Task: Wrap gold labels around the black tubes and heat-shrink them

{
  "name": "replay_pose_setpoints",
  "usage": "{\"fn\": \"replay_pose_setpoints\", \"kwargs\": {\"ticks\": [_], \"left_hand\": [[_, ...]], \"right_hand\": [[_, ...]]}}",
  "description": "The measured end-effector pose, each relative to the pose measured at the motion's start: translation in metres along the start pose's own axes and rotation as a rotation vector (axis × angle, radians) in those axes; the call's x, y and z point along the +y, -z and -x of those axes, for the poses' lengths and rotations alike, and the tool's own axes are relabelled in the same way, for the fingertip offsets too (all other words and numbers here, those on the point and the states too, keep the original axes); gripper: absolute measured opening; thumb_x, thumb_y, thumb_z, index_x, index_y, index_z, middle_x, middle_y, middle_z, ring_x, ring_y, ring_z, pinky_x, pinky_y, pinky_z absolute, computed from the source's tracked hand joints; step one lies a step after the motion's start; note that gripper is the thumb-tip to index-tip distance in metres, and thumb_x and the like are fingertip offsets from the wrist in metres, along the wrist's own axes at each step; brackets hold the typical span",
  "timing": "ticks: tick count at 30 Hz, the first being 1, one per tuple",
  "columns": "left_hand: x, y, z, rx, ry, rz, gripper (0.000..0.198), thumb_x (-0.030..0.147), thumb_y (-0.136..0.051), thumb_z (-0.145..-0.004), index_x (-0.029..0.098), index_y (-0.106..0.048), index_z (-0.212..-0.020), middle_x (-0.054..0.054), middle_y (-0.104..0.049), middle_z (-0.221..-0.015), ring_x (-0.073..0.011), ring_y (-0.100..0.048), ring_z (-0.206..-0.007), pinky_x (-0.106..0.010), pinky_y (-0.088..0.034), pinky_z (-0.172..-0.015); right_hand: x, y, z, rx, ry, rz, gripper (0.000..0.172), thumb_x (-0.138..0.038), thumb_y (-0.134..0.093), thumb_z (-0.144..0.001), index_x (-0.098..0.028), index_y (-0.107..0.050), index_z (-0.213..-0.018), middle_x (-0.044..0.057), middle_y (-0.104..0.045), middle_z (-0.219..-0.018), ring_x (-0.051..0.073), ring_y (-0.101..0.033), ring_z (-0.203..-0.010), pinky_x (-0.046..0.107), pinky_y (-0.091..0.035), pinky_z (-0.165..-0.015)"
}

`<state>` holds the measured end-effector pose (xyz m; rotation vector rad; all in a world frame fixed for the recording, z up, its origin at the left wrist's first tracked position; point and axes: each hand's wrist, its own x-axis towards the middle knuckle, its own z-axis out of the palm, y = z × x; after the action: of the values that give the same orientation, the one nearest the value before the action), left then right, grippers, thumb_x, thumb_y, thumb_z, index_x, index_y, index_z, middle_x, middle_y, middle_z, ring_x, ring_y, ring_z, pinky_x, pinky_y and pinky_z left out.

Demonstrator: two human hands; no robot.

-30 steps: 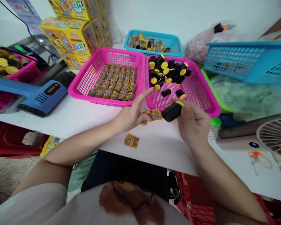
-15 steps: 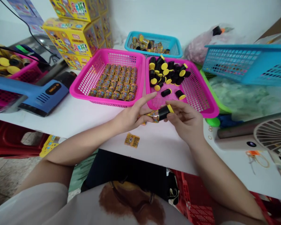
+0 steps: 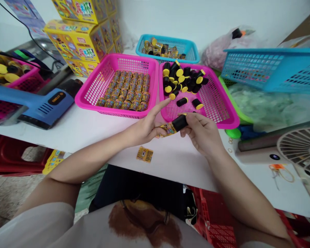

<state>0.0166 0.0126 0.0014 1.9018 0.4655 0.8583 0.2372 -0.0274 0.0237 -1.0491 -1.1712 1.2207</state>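
A matte black plastic cylinder (image 3: 180, 123), smooth and round, its end sleeved in a glossy printed paper wrapper (image 3: 168, 129), pinched firmly between thumb and fingers of the right hand (image 3: 204, 132), just above the white desk (image 3: 170, 168). Beside it, the left hand (image 3: 144, 129) half open, index finger stretched out, other fingers curled against the wrapped end, grip unclear. Just behind, a magenta plastic mesh basket (image 3: 223, 121) of loose capped cylinders.

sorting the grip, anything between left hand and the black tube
A printed label strip lies between them, running from the black tube in the right hand to the left hand, whose fingers seem to touch only the strip.
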Motion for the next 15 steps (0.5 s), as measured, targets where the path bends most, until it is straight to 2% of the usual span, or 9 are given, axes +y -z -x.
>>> {"fn": "replay_pose_setpoints", "kwargs": {"ticks": [5,9,12,15], "left_hand": [[0.001,-0.002,0.0,-0.003,0.003,0.026,0.095,0.063,-0.066,-0.097,0.033,-0.01,-0.167,-0.002,-0.074,-0.088,-0.017,-0.072,-0.067,-0.032,-0.063,-0.068],[0.003,-0.004,0.003,0.014,0.035,0.054,0.107,0.07,-0.066,-0.094,0.03,-0.002,-0.168,-0.001,-0.074,-0.083,-0.0181,-0.073,-0.065,-0.032,-0.062,-0.065],[0.007,-0.006,0.004,0.044,0.045,0.108,0.114,0.069,-0.068,-0.093,0.029,0.008,-0.168,-0.005,-0.077,-0.092,-0.0177,-0.075,-0.067,-0.03,-0.062,-0.064],[0.01,-0.008,0.003,0.094,0.03,0.141,0.116,0.064,-0.073,-0.092,0.03,0.01,-0.166,-0.012,-0.079,-0.111,-0.0196,-0.08,-0.078,-0.033,-0.065,-0.073]], "right_hand": [[-0.004,-0.001,0.001,0.003,-0.029,-0.009,0.046,-0.063,-0.088,-0.074,-0.019,-0.076,-0.08,0.0,-0.069,-0.062,0.01,-0.062,-0.05,0.022,-0.056,-0.048],[-0.002,-0.001,0.003,-0.004,-0.015,0.06,0.048,-0.064,-0.087,-0.075,-0.019,-0.076,-0.087,0.0,-0.071,-0.067,0.011,-0.063,-0.05,0.025,-0.058,-0.049],[-0.001,-0.002,0.007,-0.031,0.085,0.121,0.042,-0.056,-0.088,-0.077,-0.022,-0.075,-0.097,-0.001,-0.072,-0.074,0.012,-0.066,-0.055,0.028,-0.062,-0.055],[0.0,-0.005,0.012,-0.079,0.252,0.175,0.036,-0.046,-0.09,-0.078,-0.027,-0.075,-0.106,0.001,-0.073,-0.093,0.014,-0.073,-0.076,0.03,-0.067,-0.071]]}}
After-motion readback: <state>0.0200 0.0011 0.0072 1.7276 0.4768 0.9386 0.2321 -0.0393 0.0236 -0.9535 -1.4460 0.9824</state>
